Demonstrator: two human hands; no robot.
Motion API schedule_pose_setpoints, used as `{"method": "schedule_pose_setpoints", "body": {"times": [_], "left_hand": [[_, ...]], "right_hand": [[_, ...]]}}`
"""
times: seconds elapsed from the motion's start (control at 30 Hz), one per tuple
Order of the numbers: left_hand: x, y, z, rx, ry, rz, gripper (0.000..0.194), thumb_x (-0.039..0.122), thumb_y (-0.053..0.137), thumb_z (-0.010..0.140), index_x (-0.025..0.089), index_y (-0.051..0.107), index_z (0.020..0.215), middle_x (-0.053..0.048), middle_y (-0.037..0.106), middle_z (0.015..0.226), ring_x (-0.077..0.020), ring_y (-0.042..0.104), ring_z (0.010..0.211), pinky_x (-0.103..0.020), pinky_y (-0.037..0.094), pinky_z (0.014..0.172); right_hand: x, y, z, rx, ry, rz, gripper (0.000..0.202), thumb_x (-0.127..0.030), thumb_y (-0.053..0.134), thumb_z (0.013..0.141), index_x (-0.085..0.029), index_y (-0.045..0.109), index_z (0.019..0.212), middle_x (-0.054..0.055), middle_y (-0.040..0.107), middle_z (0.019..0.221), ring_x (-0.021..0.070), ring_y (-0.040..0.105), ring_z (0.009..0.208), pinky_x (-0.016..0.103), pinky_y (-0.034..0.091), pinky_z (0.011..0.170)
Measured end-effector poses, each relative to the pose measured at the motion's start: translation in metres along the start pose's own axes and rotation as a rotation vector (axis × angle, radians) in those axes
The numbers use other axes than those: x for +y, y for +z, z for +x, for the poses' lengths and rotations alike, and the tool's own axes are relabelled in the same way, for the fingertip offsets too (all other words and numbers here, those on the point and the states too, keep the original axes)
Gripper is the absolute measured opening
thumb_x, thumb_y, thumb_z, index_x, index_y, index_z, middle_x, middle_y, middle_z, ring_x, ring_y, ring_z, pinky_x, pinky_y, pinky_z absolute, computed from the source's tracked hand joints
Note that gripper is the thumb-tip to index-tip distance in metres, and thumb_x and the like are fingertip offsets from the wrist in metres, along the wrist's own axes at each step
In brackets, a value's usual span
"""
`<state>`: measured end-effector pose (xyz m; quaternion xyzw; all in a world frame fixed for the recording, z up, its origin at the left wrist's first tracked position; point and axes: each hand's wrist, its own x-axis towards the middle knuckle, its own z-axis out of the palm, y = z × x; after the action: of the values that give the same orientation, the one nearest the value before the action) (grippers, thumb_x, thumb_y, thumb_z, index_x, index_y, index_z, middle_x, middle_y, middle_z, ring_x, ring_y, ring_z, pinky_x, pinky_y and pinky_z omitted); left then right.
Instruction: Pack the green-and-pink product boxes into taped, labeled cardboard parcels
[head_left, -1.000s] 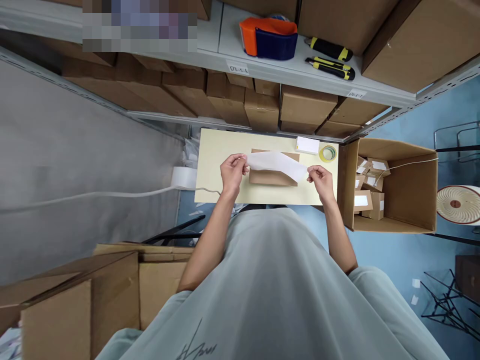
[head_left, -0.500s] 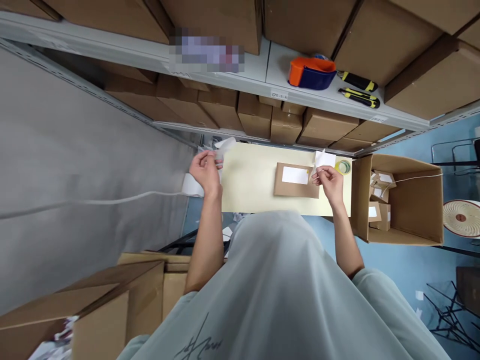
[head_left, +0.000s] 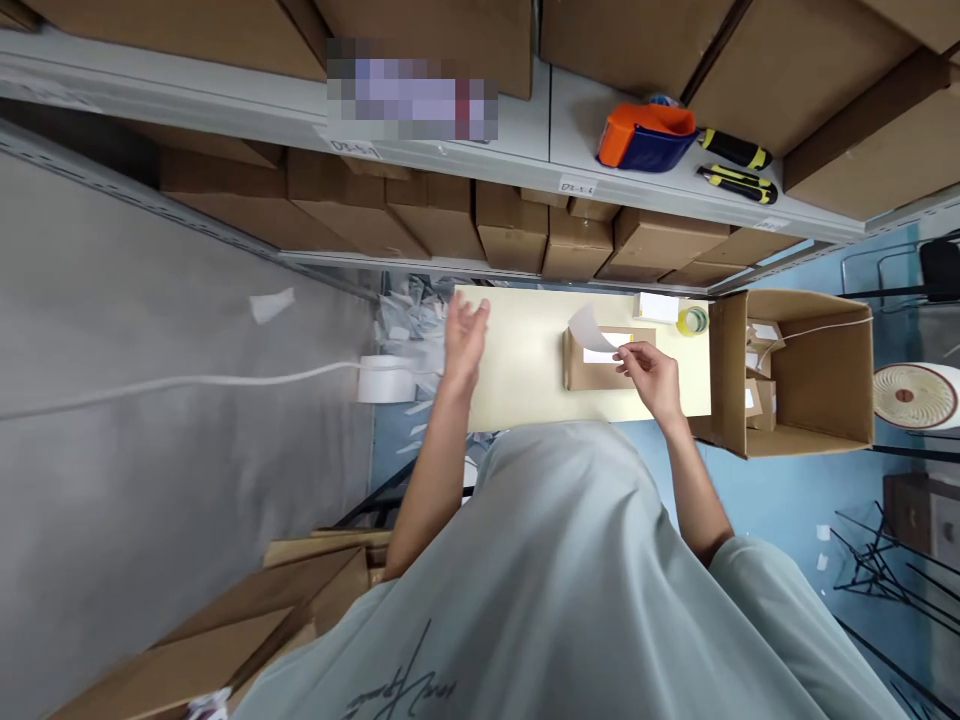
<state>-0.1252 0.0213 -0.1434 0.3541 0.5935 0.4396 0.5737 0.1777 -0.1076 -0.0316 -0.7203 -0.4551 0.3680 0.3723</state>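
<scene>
My right hand (head_left: pixel 651 378) pinches the edge of a thin white label sheet (head_left: pixel 589 328), which curls up over a small cardboard box (head_left: pixel 611 378). That box lies flat on the pale yellow table (head_left: pixel 517 370) and has a white label on its top. My left hand (head_left: pixel 465 338) is over the table's left end, fingers spread and holding nothing. A loose piece of white paper (head_left: pixel 271 305) appears in the air against the grey wall, left of my left hand.
A white device (head_left: pixel 386 380) with a cable stands left of the table, by a heap of paper scraps (head_left: pixel 412 310). A white stack (head_left: pixel 656 307) and tape roll (head_left: pixel 691 320) lie at back right. An open carton (head_left: pixel 810 380) holds several small boxes. The shelf carries a tape dispenser (head_left: pixel 646 137) and knives.
My left hand has let go of a white paper, now in the air to the left, and has moved right with fingers opened. The sheet in my right hand has swung left over the box.
</scene>
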Motion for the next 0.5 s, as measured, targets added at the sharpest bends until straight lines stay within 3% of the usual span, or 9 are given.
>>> {"method": "schedule_pose_setpoints", "body": {"times": [0.07, 0.17, 0.33, 0.5], "left_hand": [[-0.003, 0.037, -0.015, -0.186, -0.131, -0.090, 0.070, 0.080, 0.080, 0.090, 0.025, 0.070, 0.133, -0.020, 0.070, 0.153, -0.0342, 0.073, 0.137, -0.046, 0.066, 0.105], [-0.006, 0.075, -0.035, -0.354, -0.198, -0.147, 0.064, 0.075, 0.082, 0.090, 0.021, 0.073, 0.124, -0.020, 0.076, 0.140, -0.0289, 0.080, 0.116, -0.042, 0.069, 0.093], [-0.015, 0.103, -0.050, -0.333, -0.138, -0.090, 0.064, 0.041, 0.097, 0.071, 0.023, 0.073, 0.128, -0.018, 0.074, 0.146, -0.0260, 0.078, 0.115, -0.040, 0.068, 0.093], [-0.025, 0.123, -0.061, -0.278, -0.118, -0.058, 0.073, 0.031, 0.095, 0.063, 0.023, 0.073, 0.132, -0.018, 0.073, 0.149, -0.0227, 0.076, 0.108, -0.043, 0.065, 0.102]], "right_hand": [[-0.003, -0.004, -0.005, 0.011, -0.049, -0.080, 0.045, -0.071, 0.073, 0.101, -0.027, 0.081, 0.103, 0.006, 0.087, 0.099, 0.0261, 0.085, 0.083, 0.040, 0.069, 0.082], [-0.004, -0.014, -0.013, 0.030, -0.073, -0.120, 0.042, -0.069, 0.072, 0.103, -0.029, 0.083, 0.105, 0.006, 0.087, 0.105, 0.0277, 0.087, 0.085, 0.041, 0.070, 0.082], [0.011, -0.036, -0.021, 0.037, -0.019, -0.037, 0.037, -0.064, 0.076, 0.100, -0.028, 0.083, 0.107, 0.006, 0.086, 0.104, 0.0277, 0.087, 0.085, 0.040, 0.069, 0.081], [0.043, -0.057, -0.015, 0.006, 0.056, 0.072, 0.040, -0.060, 0.082, 0.092, -0.025, 0.081, 0.112, 0.006, 0.086, 0.106, 0.0233, 0.084, 0.082, 0.040, 0.070, 0.083]]}}
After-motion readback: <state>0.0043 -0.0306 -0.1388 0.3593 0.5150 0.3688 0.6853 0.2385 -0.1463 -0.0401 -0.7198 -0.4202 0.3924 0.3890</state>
